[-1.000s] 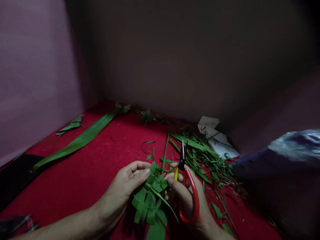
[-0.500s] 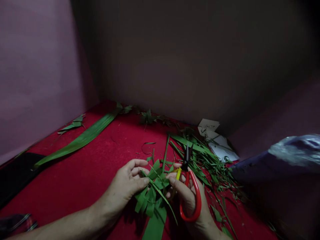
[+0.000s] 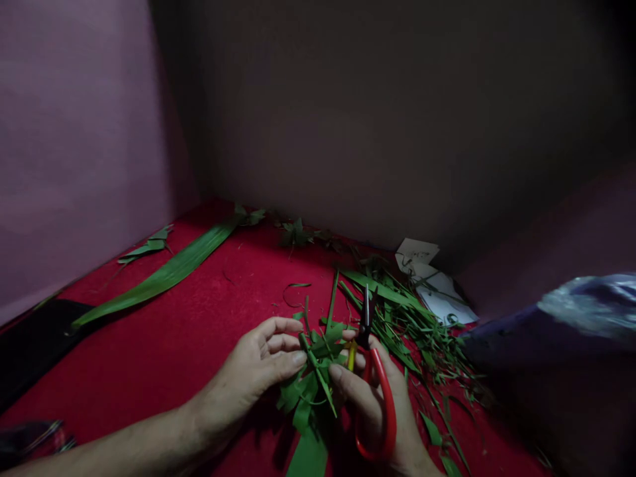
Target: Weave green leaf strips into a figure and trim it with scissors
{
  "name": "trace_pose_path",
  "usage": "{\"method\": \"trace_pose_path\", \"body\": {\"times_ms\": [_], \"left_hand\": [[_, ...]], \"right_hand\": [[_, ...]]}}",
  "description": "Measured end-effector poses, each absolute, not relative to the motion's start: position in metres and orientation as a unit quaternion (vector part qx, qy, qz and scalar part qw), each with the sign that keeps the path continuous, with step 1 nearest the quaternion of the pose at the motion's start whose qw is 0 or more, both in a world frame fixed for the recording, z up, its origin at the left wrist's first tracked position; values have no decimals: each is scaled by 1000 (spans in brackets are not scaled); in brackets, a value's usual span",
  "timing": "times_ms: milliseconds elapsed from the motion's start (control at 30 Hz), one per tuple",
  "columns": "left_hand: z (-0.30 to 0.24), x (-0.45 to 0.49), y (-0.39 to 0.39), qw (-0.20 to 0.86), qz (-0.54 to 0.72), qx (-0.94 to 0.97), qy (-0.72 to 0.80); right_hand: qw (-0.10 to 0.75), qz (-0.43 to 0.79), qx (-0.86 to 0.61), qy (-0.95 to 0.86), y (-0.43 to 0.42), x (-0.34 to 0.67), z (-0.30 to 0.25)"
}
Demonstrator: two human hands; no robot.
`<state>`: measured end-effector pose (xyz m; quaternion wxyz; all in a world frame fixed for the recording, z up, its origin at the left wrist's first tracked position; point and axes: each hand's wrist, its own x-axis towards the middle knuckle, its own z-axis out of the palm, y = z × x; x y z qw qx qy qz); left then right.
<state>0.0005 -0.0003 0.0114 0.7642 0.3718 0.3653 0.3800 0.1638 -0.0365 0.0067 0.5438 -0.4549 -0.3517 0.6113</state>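
Observation:
A woven bundle of green leaf strips (image 3: 311,377) lies on the red cloth (image 3: 199,331) between both hands. My left hand (image 3: 258,364) pinches the strips from the left with thumb and fingers closed on them. My right hand (image 3: 377,404) holds red-handled scissors (image 3: 375,377) with the black blades pointing away and closed, and its thumb and forefinger also pinch the leaf bundle. A yellow part of the scissors shows near the thumb.
A long green leaf (image 3: 163,275) lies across the cloth at the left. A heap of thin leaf trimmings (image 3: 412,318) and white paper cards (image 3: 432,281) sit at the right back. A bluish plastic-covered object (image 3: 586,305) is at the far right. A dark item (image 3: 30,341) lies at the left edge.
Both hands have drawn the leaf strips closer together and folded them tighter; the scissors stayed in my right hand and shifted slightly.

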Motion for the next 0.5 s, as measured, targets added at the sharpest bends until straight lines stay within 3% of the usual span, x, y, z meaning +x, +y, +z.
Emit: {"method": "trace_pose_path", "body": {"times_ms": [300, 500], "left_hand": [[21, 3, -1, 769, 349, 361, 397], [9, -2, 5, 744, 382, 375, 400]], "right_hand": [[571, 586, -484, -311, -31, 169, 7], [526, 582, -499, -368, -34, 169, -1]]}}
